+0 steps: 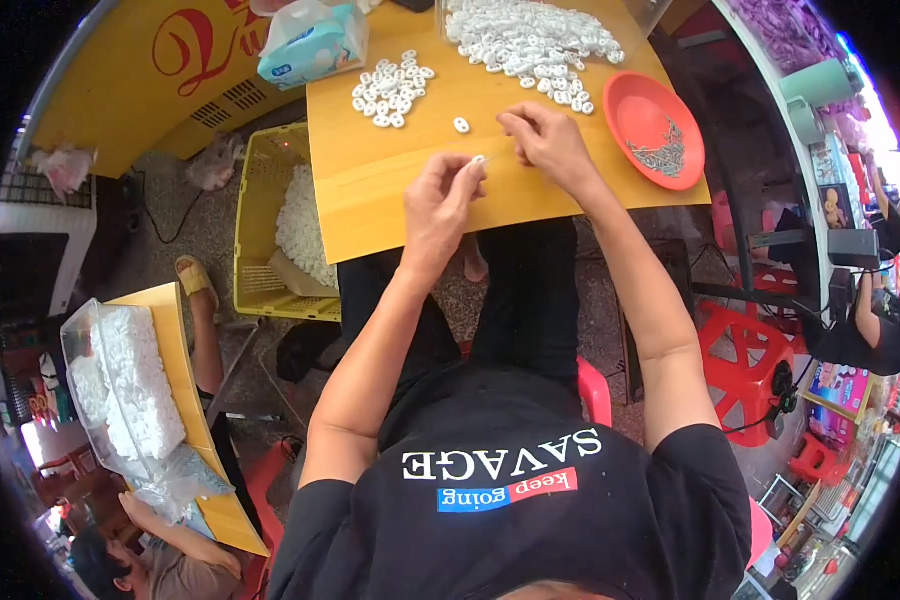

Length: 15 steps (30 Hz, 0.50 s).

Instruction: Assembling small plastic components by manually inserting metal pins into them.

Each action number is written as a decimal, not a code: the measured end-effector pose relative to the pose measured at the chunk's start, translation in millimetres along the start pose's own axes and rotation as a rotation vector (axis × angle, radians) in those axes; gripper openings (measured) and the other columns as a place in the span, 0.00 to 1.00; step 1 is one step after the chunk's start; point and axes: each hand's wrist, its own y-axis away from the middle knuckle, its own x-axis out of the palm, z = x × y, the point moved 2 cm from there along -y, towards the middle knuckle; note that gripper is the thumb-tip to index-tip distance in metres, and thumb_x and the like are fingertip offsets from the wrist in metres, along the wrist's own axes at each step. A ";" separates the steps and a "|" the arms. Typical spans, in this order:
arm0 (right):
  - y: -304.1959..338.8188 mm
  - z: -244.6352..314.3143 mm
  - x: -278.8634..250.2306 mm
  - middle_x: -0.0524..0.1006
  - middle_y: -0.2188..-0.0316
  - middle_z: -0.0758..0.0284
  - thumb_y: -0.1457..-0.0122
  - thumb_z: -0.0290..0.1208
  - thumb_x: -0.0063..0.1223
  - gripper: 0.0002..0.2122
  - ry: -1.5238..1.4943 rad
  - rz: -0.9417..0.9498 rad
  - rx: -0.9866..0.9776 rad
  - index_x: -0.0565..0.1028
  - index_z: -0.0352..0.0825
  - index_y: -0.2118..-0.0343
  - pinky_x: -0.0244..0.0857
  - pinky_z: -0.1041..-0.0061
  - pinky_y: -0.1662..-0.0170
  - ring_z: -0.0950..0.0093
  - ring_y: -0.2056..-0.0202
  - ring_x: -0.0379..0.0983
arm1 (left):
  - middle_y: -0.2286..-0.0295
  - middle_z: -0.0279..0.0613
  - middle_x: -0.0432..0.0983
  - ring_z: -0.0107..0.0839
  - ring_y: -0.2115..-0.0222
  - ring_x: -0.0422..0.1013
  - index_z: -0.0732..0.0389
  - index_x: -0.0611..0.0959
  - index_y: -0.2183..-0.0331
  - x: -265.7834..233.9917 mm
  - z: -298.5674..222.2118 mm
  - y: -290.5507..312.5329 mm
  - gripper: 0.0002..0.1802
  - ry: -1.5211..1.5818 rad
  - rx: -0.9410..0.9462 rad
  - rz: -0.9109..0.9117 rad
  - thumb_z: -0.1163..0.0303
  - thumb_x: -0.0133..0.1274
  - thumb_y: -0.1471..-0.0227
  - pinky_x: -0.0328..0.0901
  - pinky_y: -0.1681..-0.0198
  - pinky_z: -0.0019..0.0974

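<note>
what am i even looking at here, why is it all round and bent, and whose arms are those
This is one picture from a wide fisheye camera worn on a person's head, looking down. That lens bends straight edges and gives the round black rim. The two arms coming up from the bottom belong to the wearer, who sits at a small yellow-brown table.

The left hand pinches a small white piece at its fingertips. The right hand is raised just beside it, fingers pinched together; what it holds is too small to tell.

On the table lie a small heap of white pieces, a bigger heap, one loose piece, and an orange-red dish with small metal parts. A yellow crate stands on the floor to the left.
</note>
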 end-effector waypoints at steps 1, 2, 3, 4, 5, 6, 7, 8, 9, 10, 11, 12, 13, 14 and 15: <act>-4.9 -0.5 4.9 0.78 0.74 0.64 0.42 0.36 0.55 0.11 0.000 -0.004 -0.001 0.78 0.31 0.66 0.68 0.76 0.71 0.76 0.75 0.75 | 0.74 0.36 0.76 0.20 0.74 0.71 0.67 0.77 0.66 -6.2 -0.5 2.2 0.08 -0.002 0.016 -0.031 0.71 0.53 0.43 0.66 0.68 0.24; -9.1 4.3 12.8 0.79 0.72 0.63 0.43 0.35 0.55 0.10 0.181 -0.068 -0.152 0.78 0.32 0.66 0.69 0.72 0.69 0.71 0.72 0.76 | 0.75 0.36 0.76 0.20 0.75 0.71 0.68 0.78 0.67 -13.6 -1.7 3.5 0.07 -0.004 0.033 -0.066 0.72 0.53 0.43 0.67 0.70 0.24; -11.1 8.7 20.0 0.79 0.71 0.62 0.44 0.35 0.55 0.10 0.362 -0.133 -0.303 0.79 0.34 0.66 0.69 0.68 0.66 0.65 0.70 0.77 | 0.74 0.36 0.76 0.20 0.75 0.71 0.67 0.78 0.67 -20.3 -2.6 4.2 0.07 0.008 0.037 -0.088 0.72 0.53 0.43 0.66 0.70 0.24; -12.6 9.6 26.5 0.79 0.71 0.62 0.44 0.35 0.55 0.10 0.361 -0.133 -0.305 0.79 0.34 0.66 0.69 0.68 0.66 0.65 0.70 0.77 | 0.74 0.36 0.76 0.20 0.75 0.71 0.67 0.78 0.67 -24.9 -2.9 3.0 0.07 0.008 0.039 -0.089 0.72 0.53 0.43 0.66 0.70 0.24; -13.2 14.7 34.5 0.79 0.71 0.61 0.44 0.35 0.55 0.10 0.477 -0.142 -0.344 0.79 0.33 0.65 0.69 0.68 0.65 0.64 0.70 0.76 | 0.74 0.35 0.75 0.20 0.75 0.71 0.66 0.78 0.67 -30.2 -3.9 0.6 0.07 0.038 0.048 -0.111 0.71 0.54 0.43 0.66 0.70 0.24; -13.3 18.6 39.9 0.78 0.72 0.60 0.44 0.36 0.54 0.11 0.593 -0.152 -0.383 0.79 0.33 0.64 0.68 0.68 0.65 0.63 0.70 0.76 | 0.74 0.35 0.75 0.20 0.75 0.70 0.66 0.78 0.67 -33.9 -4.4 -1.6 0.07 0.069 0.056 -0.132 0.71 0.54 0.43 0.66 0.70 0.23; -14.2 18.9 43.4 0.78 0.72 0.60 0.44 0.36 0.54 0.11 0.592 -0.149 -0.386 0.79 0.33 0.64 0.68 0.68 0.65 0.63 0.70 0.76 | 0.74 0.34 0.75 0.20 0.75 0.70 0.66 0.77 0.66 -36.2 -4.3 -3.3 0.07 0.079 0.061 -0.125 0.71 0.54 0.43 0.65 0.69 0.24; -15.1 17.7 46.4 0.78 0.73 0.60 0.44 0.35 0.55 0.11 0.596 -0.160 -0.414 0.79 0.33 0.64 0.68 0.68 0.65 0.63 0.70 0.76 | 0.74 0.34 0.75 0.20 0.75 0.70 0.66 0.77 0.66 -36.1 -5.2 -5.8 0.07 0.080 0.061 -0.129 0.71 0.54 0.43 0.65 0.69 0.24; -16.2 16.3 48.8 0.77 0.74 0.60 0.44 0.35 0.55 0.11 0.600 -0.171 -0.442 0.78 0.33 0.65 0.68 0.68 0.66 0.63 0.71 0.76 | 0.74 0.34 0.75 0.20 0.75 0.70 0.66 0.77 0.66 -34.3 -5.2 -9.1 0.07 0.109 0.052 -0.123 0.71 0.53 0.43 0.65 0.69 0.24; -17.3 13.6 47.7 0.77 0.74 0.60 0.44 0.35 0.55 0.11 0.601 -0.169 -0.442 0.78 0.33 0.65 0.68 0.68 0.66 0.63 0.71 0.76 | 0.74 0.34 0.75 0.20 0.75 0.70 0.66 0.77 0.65 -32.1 -5.0 -12.2 0.08 0.139 0.042 -0.115 0.71 0.53 0.43 0.65 0.69 0.24; -17.5 13.7 43.8 0.78 0.74 0.62 0.44 0.35 0.55 0.10 0.443 -0.165 -0.413 0.79 0.34 0.66 0.69 0.68 0.66 0.65 0.71 0.76 | 0.74 0.34 0.75 0.20 0.75 0.70 0.66 0.77 0.65 -31.9 -4.1 -15.0 0.08 0.140 0.041 -0.121 0.71 0.53 0.43 0.65 0.69 0.24; -17.0 13.2 40.2 0.78 0.74 0.65 0.44 0.35 0.55 0.09 0.286 -0.162 -0.381 0.79 0.35 0.67 0.69 0.69 0.67 0.66 0.71 0.76 | 0.72 0.35 0.75 0.20 0.74 0.70 0.66 0.77 0.65 -30.8 -2.6 -17.9 0.08 0.153 0.023 -0.108 0.71 0.53 0.43 0.65 0.68 0.25; -14.4 12.6 35.8 0.78 0.74 0.65 0.44 0.35 0.55 0.09 0.287 -0.159 -0.380 0.79 0.35 0.67 0.69 0.69 0.67 0.66 0.71 0.76 | 0.71 0.36 0.76 0.20 0.73 0.70 0.66 0.77 0.65 -29.2 -0.9 -19.8 0.08 0.165 0.004 -0.094 0.71 0.53 0.43 0.66 0.67 0.25; -7.8 21.8 29.7 0.77 0.76 0.68 0.43 0.36 0.55 0.10 0.049 -0.048 -0.140 0.78 0.33 0.67 0.68 0.73 0.69 0.73 0.74 0.74 | 0.71 0.36 0.76 0.20 0.73 0.70 0.66 0.77 0.65 -26.9 -0.5 -20.4 0.08 0.168 -0.001 -0.097 0.71 0.53 0.43 0.66 0.67 0.25; -2.4 23.6 23.8 0.76 0.77 0.71 0.41 0.36 0.55 0.11 -0.185 0.053 0.103 0.78 0.32 0.67 0.67 0.78 0.71 0.79 0.76 0.73 | 0.68 0.38 0.77 0.20 0.71 0.70 0.66 0.77 0.64 -20.8 -3.5 -22.0 0.07 0.184 0.055 -0.101 0.71 0.53 0.43 0.66 0.65 0.25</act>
